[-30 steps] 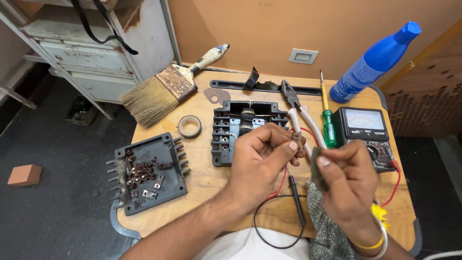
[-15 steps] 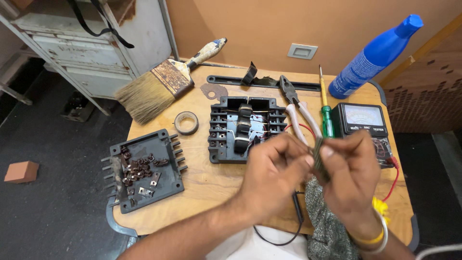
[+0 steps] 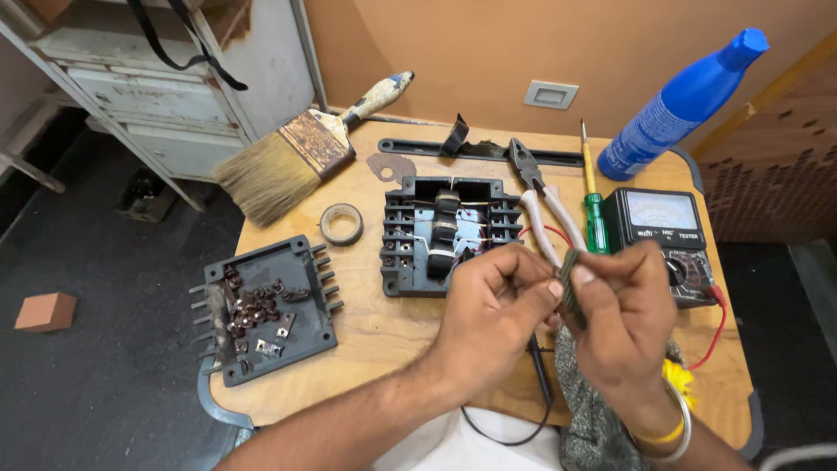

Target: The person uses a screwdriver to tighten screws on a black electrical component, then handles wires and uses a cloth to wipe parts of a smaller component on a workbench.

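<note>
Grey-green abrasive pad [image 3: 571, 288], folded thin, sits pinched between both hands [image 3: 558, 301].

A small wooden table [image 3: 392, 327] is covered with 2 dark terminal housings [image 3: 270, 310], a paintbrush [image 3: 292, 157], tape roll [image 3: 341, 223], pliers [image 3: 540, 205], screwdriver [image 3: 592, 196], multimeter [image 3: 663, 235] and blue bottle [image 3: 680, 100].

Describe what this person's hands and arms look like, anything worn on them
Both forearms are bare, with no sleeves or gloves in view. The left hand and its wrist carry nothing. The right hand has two bangles at the wrist: one yellow, one thin and silver-coloured. No rings or watch show.
</note>
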